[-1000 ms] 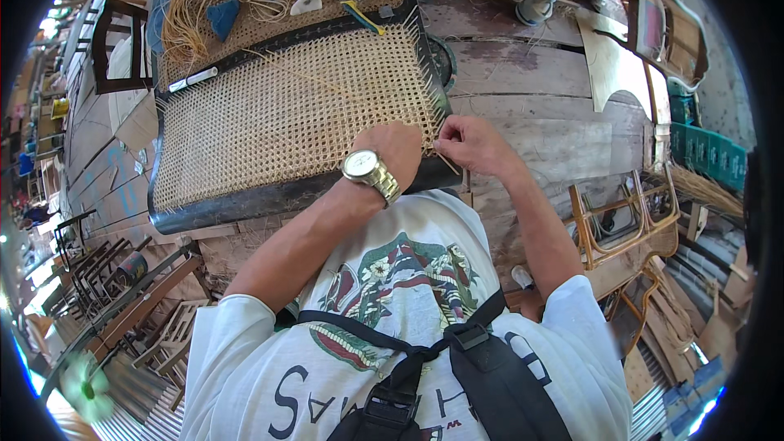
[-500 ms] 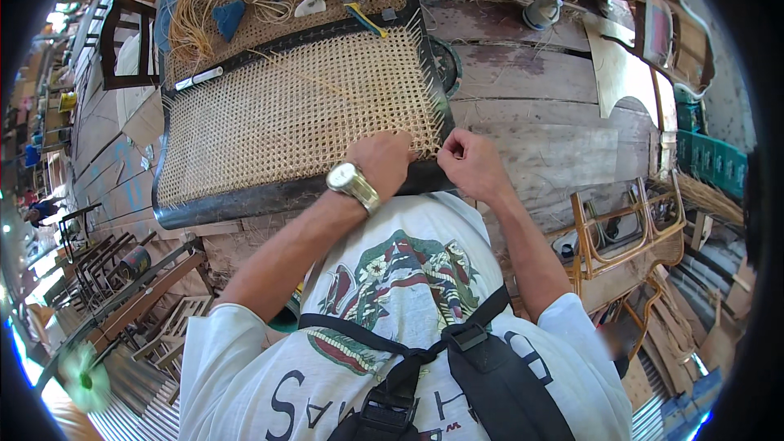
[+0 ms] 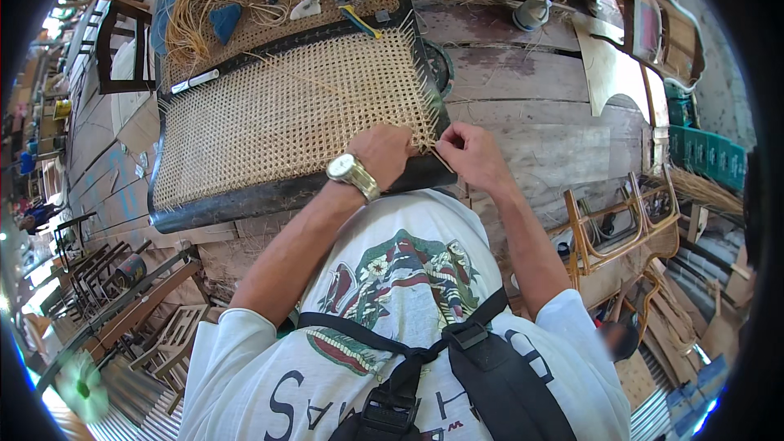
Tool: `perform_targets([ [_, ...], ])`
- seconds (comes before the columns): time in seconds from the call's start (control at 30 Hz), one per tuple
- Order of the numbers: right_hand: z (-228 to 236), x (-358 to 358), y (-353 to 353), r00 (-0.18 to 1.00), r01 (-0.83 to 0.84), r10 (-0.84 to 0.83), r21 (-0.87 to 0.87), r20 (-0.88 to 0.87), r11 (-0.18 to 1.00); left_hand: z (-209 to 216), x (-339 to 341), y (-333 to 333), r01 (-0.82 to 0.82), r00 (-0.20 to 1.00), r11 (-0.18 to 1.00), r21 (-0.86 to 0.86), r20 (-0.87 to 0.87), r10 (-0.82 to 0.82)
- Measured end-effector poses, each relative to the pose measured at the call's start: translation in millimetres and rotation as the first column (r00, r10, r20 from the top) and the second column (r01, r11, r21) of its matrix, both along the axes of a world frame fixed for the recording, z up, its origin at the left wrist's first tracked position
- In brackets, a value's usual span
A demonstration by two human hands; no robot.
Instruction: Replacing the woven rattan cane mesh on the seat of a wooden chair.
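A panel of woven cane webbing covers the near part of a black frame, with loose strand ends sticking out along its right edge. My left hand, a watch on its wrist, rests on the near right corner of the webbing. Its fingers are curled in, and their tips are largely hidden. Just right of it, over the frame's corner, my right hand pinches thumb against forefinger on a thin cane strand.
On the frame's far part lie loose cane strands, yellow-handled pruning shears, a blue scrap and a white tube. Wooden chair frames stand at right. A dark chair stands far left.
A short pale strand now shows below my right fingertips, across the black frame edge. Both hands stay at the same corner; the view has shifted slightly.
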State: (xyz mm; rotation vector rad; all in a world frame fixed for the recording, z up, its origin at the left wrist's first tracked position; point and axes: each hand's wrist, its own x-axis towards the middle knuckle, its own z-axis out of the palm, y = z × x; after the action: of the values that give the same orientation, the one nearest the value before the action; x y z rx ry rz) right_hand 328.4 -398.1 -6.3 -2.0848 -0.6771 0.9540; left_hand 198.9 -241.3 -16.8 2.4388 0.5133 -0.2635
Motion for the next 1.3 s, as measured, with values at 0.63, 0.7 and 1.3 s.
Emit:
perform_targets([
  [0.63,-7,4,18,0.962,-0.126,0.141,-0.076,0.232,0.989,-11,-13,12,-0.039,0.987,0.99,-0.136,0.15,0.06],
  [0.7,-11,16,19,0.947,-0.266,0.275,-0.076,0.165,0.961,-6,-13,10,-0.052,0.99,0.985,-0.167,0.123,0.073],
  [1.3,-14,32,17,0.926,-0.377,0.378,0.021,-0.009,0.926,41,12,-5,0.032,0.987,0.987,0.157,-0.162,-0.006],
])
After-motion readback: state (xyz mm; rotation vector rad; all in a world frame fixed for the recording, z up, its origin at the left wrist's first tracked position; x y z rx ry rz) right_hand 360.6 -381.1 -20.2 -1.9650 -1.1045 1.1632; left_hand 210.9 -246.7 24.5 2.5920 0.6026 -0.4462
